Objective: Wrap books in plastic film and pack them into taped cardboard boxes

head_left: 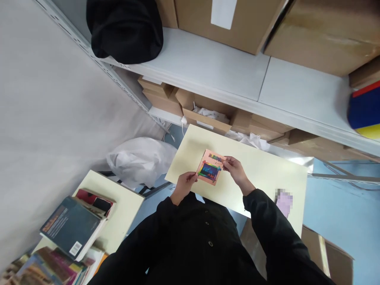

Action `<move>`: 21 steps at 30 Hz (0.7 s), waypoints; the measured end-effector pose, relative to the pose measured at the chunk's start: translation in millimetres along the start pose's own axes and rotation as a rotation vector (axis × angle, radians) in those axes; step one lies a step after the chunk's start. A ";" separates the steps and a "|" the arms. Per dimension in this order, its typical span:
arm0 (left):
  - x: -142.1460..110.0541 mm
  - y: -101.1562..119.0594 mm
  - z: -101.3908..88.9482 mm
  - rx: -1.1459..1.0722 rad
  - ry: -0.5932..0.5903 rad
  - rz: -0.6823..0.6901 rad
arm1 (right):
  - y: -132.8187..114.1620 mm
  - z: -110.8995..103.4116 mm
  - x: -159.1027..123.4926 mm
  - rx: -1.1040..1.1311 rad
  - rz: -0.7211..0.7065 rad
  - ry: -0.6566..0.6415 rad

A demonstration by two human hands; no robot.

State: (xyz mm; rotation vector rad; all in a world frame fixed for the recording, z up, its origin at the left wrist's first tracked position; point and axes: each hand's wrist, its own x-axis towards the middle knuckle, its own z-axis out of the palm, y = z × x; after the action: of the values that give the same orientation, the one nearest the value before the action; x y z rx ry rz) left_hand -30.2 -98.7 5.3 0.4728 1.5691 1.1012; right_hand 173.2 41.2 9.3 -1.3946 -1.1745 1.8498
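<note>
A small pink book [211, 167] with a colourful picture on its cover is held over a pale yellow table [261, 166]. My left hand [185, 183] pinches its lower left edge. My right hand [233, 166] grips its upper right edge with closed fingers. Both arms are in black sleeves.
A second table [124, 209] at the lower left carries stacked books [74, 225]. A white plastic bag [139, 160] lies between the tables. A grey metal shelf [225, 75] behind holds cardboard boxes [231, 19] and a black bag [126, 29]; open boxes [204, 113] sit below it.
</note>
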 end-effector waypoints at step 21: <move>156.1 28.5 -51.9 -0.329 0.109 -0.337 | 42.7 106.0 186.6 -0.148 0.019 0.262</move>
State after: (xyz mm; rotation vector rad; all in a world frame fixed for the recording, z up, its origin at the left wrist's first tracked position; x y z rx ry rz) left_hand -133.7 16.0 -57.9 -0.0730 1.4571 1.1057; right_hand 16.8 139.9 -107.7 -1.6770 -1.1847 1.5595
